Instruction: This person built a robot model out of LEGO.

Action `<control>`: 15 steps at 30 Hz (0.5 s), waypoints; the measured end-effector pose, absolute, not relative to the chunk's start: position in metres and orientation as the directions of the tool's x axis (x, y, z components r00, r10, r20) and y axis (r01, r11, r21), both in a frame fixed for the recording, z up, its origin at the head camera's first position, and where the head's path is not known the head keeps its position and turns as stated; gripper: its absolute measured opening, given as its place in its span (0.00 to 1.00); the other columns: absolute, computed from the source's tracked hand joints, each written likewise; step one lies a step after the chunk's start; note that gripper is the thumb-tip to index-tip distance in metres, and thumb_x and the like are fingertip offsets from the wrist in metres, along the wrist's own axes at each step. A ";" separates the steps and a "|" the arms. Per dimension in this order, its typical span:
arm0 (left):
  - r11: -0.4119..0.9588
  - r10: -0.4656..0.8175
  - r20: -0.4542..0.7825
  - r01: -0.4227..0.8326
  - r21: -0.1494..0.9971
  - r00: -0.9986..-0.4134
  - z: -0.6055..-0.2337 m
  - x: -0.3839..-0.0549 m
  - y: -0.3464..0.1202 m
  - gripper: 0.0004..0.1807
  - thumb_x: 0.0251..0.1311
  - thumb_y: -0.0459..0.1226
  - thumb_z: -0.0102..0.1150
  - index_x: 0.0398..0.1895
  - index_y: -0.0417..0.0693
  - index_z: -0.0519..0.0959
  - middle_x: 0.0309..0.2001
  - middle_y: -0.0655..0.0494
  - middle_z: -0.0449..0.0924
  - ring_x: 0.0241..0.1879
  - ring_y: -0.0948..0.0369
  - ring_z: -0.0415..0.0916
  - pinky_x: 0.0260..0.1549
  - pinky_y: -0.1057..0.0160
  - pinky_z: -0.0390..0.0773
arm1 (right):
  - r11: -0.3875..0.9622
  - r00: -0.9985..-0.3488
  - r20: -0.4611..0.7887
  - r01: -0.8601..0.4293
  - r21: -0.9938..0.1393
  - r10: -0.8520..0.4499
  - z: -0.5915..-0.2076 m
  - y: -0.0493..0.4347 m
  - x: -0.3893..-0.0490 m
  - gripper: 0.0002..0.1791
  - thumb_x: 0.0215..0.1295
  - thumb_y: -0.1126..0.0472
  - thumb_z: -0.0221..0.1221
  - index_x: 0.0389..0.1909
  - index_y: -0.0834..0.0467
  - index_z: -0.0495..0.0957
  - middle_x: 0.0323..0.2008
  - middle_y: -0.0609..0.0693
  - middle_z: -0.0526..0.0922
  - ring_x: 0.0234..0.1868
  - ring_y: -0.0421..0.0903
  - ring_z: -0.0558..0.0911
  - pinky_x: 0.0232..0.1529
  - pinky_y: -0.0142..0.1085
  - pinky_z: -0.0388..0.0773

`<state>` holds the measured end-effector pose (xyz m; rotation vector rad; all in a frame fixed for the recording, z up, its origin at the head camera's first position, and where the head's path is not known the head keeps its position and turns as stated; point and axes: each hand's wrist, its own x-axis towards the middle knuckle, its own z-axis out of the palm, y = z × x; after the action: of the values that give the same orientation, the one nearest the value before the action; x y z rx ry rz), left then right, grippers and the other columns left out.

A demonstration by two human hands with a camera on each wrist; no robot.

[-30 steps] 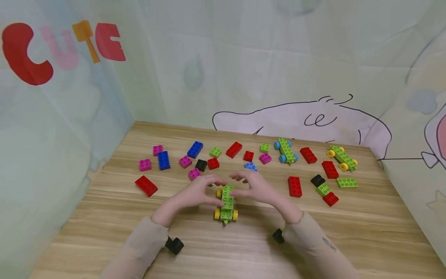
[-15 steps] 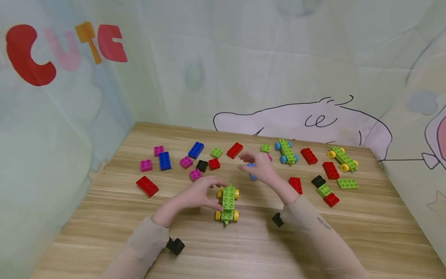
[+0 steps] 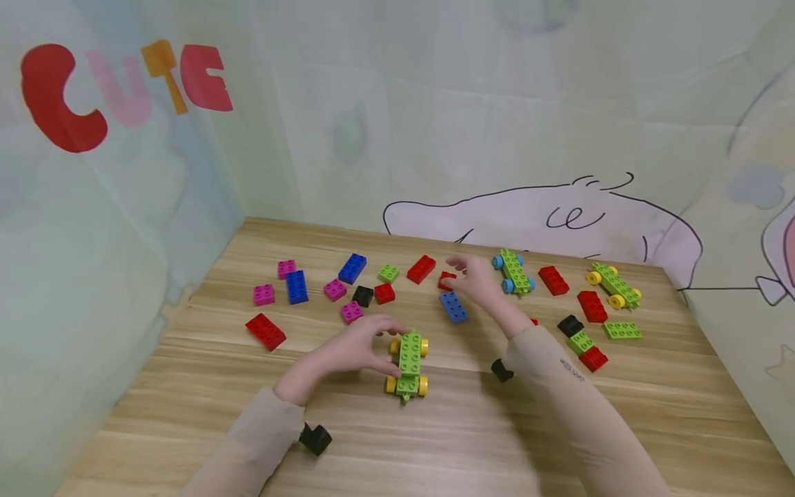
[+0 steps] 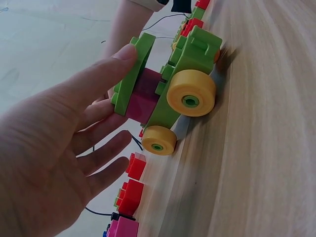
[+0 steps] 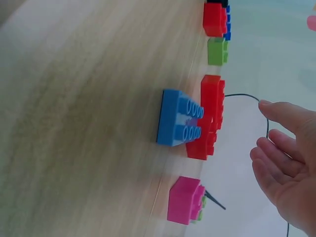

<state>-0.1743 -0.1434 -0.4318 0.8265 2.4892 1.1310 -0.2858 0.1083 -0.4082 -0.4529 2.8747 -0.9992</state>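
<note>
My left hand [image 3: 354, 345] holds a toy car [image 3: 408, 366] with yellow wheels, standing on the table. In the left wrist view the car's green base [image 4: 190, 57] carries a magenta brick [image 4: 143, 96], and a green brick [image 4: 133, 74] lies tilted on top. The thumb and fingers pinch that green brick between its ends. My right hand [image 3: 477, 281] hovers beyond the light blue brick [image 3: 453, 307], beside a small red brick [image 3: 446, 279] it partly covers. In the right wrist view its fingers are loosely bent with nothing between them, and a magenta brick [image 5: 182, 200] lies nearby.
Loose bricks lie across the table [image 3: 373, 442], among them a red brick [image 3: 266, 331] and a dark blue brick [image 3: 297, 286] on the left. At the back right stand a blue-wheeled base [image 3: 514, 271] and a yellow-wheeled base [image 3: 613, 285]. Fabric walls [image 3: 341, 124] border the table.
My right hand has left the toy car and moved away to the back right, past the light blue brick, which is uncovered now. The left hand has stayed at the car.
</note>
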 end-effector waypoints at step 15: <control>0.525 0.608 -0.020 0.383 0.760 -0.794 -0.433 -0.175 -0.143 0.37 0.47 0.44 0.76 0.62 0.45 0.74 0.60 0.50 0.76 0.58 0.53 0.72 0.59 0.49 0.73 | 0.805 -0.953 -0.087 -0.193 -0.561 -0.289 -0.422 0.115 -0.304 0.25 0.64 0.62 0.64 0.61 0.65 0.74 0.59 0.62 0.78 0.59 0.58 0.76 0.59 0.48 0.76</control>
<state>-0.1746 -0.1430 -0.4326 0.8293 2.4850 1.1342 -0.3037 0.1151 -0.4220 -0.3800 2.8234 -0.8497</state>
